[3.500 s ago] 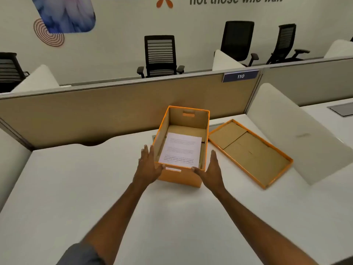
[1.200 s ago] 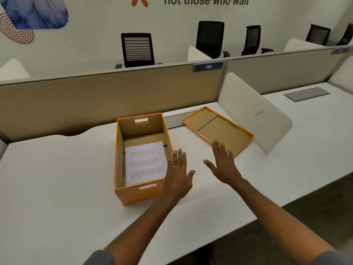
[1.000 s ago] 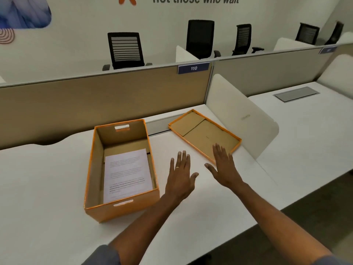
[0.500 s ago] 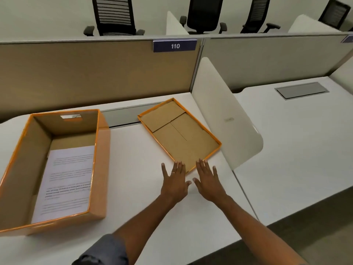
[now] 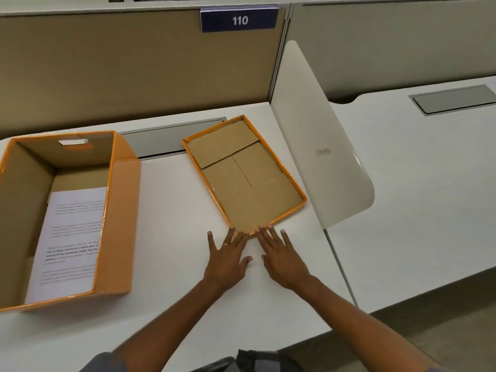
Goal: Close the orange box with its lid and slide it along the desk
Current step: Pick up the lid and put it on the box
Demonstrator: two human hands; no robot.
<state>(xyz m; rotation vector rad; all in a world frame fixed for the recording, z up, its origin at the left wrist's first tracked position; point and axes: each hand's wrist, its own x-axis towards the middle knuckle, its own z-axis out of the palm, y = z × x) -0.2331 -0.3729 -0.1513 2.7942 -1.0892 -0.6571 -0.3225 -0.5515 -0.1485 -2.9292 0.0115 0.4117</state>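
Both hands, the left hand and right hand, lie flat and open, holding nothing, fingertips at the near corner of the upside-down lid mid-frame, so lift it by its edges, flip it, and set it squarely on the orange box at left on the bench.

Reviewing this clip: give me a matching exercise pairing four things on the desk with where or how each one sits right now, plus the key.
Things:
1. open orange cardboard box
2. orange cardboard lid
3. white printed sheet of paper
4. blue number plate reading 110

States:
A. lying inside the box
B. fixed on the tan partition
C. upside down on the desk, fingertips at its near corner
D. uncovered, at the left

Pairs: 1-D, 2-C, 3-A, 4-B
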